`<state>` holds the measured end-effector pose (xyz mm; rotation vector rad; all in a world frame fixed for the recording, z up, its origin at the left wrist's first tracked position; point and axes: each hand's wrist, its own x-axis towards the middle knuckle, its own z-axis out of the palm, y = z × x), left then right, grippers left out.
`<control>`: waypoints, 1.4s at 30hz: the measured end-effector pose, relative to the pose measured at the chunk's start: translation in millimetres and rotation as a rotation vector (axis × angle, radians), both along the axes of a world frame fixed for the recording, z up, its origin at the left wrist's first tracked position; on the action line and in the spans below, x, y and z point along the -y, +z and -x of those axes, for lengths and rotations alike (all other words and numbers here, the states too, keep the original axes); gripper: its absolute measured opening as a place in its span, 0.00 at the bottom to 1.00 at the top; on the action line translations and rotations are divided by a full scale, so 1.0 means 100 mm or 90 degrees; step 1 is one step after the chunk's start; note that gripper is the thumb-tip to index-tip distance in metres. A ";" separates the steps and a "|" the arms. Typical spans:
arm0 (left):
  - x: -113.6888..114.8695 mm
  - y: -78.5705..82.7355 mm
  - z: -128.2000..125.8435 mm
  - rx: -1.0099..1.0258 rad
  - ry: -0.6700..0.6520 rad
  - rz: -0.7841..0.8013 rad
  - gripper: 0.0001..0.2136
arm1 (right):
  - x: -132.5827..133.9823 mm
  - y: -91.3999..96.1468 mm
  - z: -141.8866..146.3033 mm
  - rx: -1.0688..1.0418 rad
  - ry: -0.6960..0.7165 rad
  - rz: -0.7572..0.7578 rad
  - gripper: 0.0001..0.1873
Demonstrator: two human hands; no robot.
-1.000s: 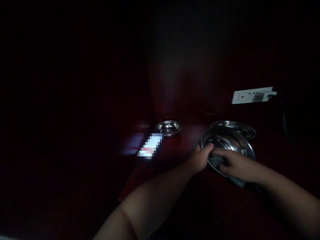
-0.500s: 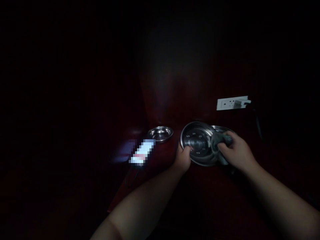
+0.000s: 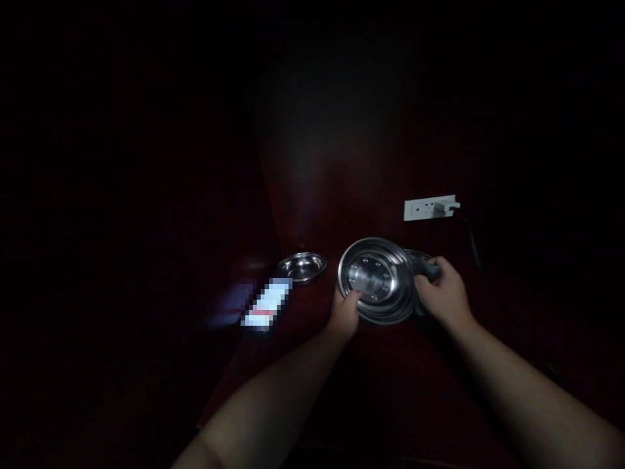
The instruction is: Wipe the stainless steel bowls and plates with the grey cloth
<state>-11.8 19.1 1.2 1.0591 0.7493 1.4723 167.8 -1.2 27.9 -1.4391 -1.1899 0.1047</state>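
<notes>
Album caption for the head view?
Left hand grips a round silver metal bowl, right hand a bunched grey cloth at its side.

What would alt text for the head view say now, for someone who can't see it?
A person's left grip holds a tilted steel bowl by its rim while the right grip holds a dark cloth at the bowl's right side. In dim light, another bowl and a glowing, pixelated phone-like screen lie to the left; a wall socket with a plug is behind.
</notes>
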 end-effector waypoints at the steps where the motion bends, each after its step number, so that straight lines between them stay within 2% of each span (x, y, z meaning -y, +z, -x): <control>1: 0.01 0.00 -0.01 -0.001 -0.005 0.004 0.20 | 0.00 0.00 0.01 0.002 0.013 -0.002 0.05; 4: -0.01 0.01 -0.01 0.010 -0.007 0.039 0.18 | 0.00 0.01 -0.02 -0.033 0.096 -0.018 0.09; 6: -0.03 0.01 -0.01 0.028 0.004 0.058 0.17 | -0.02 0.01 -0.05 -0.115 0.157 -0.037 0.15; 9: -0.06 0.01 -0.01 0.052 0.017 0.061 0.15 | -0.06 0.00 -0.07 -0.280 0.162 -0.033 0.21; 13: -0.07 -0.02 0.00 0.041 0.006 0.069 0.15 | -0.08 0.01 -0.07 -0.316 0.161 0.017 0.11; 17: -0.07 -0.05 0.02 0.022 -0.012 0.059 0.18 | -0.06 0.03 -0.07 -0.340 0.229 0.132 0.06; 19: -0.06 -0.05 0.04 0.029 -0.029 0.030 0.22 | -0.04 0.03 -0.07 -0.355 0.279 0.183 0.05; 23: -0.07 -0.03 0.07 0.064 -0.090 -0.029 0.28 | -0.01 0.02 -0.04 -0.389 0.344 0.221 0.06; 28: -0.09 -0.02 0.08 0.095 -0.162 0.056 0.26 | -0.02 -0.02 -0.06 -0.445 0.414 0.256 0.08; 32: -0.10 0.00 0.09 0.101 -0.183 0.098 0.24 | -0.03 -0.02 -0.07 -0.424 0.386 0.220 0.08; 36: -0.08 0.02 0.15 0.050 -0.250 0.164 0.21 | 0.00 0.02 -0.07 -0.385 0.348 0.195 0.05; 42: -0.08 0.04 0.23 -0.011 -0.316 0.193 0.19 | 0.08 0.12 -0.07 -0.340 0.325 0.258 0.03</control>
